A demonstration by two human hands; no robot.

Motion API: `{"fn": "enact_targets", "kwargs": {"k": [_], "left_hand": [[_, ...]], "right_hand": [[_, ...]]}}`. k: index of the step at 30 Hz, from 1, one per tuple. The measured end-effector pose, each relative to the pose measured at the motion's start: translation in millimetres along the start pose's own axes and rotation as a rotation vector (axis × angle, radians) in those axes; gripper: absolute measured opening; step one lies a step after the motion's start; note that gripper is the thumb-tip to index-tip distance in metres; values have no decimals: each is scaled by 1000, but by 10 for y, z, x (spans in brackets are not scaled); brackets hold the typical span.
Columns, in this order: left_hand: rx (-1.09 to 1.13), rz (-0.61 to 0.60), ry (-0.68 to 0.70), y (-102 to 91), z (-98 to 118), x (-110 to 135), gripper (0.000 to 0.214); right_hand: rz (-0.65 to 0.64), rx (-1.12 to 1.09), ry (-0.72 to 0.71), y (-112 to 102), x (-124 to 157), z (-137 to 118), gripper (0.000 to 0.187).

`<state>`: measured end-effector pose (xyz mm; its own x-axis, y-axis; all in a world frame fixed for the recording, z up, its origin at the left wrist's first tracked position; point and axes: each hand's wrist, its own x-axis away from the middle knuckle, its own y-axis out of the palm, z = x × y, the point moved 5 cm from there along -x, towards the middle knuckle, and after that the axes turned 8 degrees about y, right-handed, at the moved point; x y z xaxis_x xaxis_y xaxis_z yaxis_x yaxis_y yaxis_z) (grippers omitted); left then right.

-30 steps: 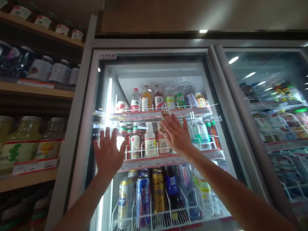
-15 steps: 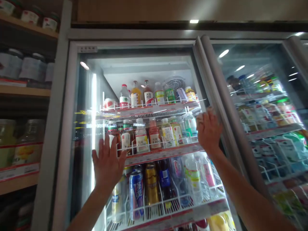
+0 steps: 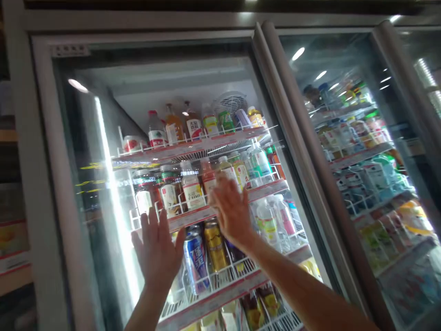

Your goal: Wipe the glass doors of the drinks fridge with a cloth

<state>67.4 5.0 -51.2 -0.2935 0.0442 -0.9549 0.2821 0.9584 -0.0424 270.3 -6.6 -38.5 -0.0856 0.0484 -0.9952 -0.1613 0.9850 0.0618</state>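
Note:
My left hand [image 3: 158, 250] is raised in front of the glass door [image 3: 86, 220] of a lit drinks cooler. Its fingers are spread and it holds nothing. To its right, my right hand [image 3: 232, 211] is up before the middle shelf, its fingers smeared by motion; whether anything lies under them I cannot see. Behind the glass near it are a pink drink bottle [image 3: 207, 174] and a white-capped bottle [image 3: 191, 186]. Below, a blue can [image 3: 196, 262] and a gold can [image 3: 215, 243] stand in wire racks. Whether either palm touches the glass is unclear.
A door handle bar [image 3: 296, 138] runs slantwise along the cooler's right side. Beyond it is a second glass door [image 3: 341, 59] with stocked shelves. Shelving [image 3: 14, 266] with goods stands at the left edge.
My right hand has moved left across the glass, from the door's right side to its middle. My left hand stays raised and spread. The view has shifted to the right and tilted.

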Motion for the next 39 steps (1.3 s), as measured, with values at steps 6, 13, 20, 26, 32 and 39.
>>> {"fn": "enact_targets", "kwargs": {"k": [6, 13, 20, 26, 32, 39], "left_hand": [[3, 4, 43, 2, -17, 37, 68], [6, 38, 67, -34, -23, 101, 68], [34, 13, 61, -29, -20, 309, 67], [56, -112, 71, -70, -17, 581, 63], [102, -312, 82, -84, -74, 926, 62], [118, -350, 8, -264, -257, 1420, 60]], "right_hand": [[15, -1, 101, -5, 155, 21, 54], [-58, -67, -107, -18, 410, -199, 52], [65, 18, 217, -67, 535, 193, 59], [-175, -97, -94, -154, 836, -189, 48], [-135, -175, 87, -46, 937, -166, 51], [-237, -233, -112, -88, 1295, -316, 46]]}}
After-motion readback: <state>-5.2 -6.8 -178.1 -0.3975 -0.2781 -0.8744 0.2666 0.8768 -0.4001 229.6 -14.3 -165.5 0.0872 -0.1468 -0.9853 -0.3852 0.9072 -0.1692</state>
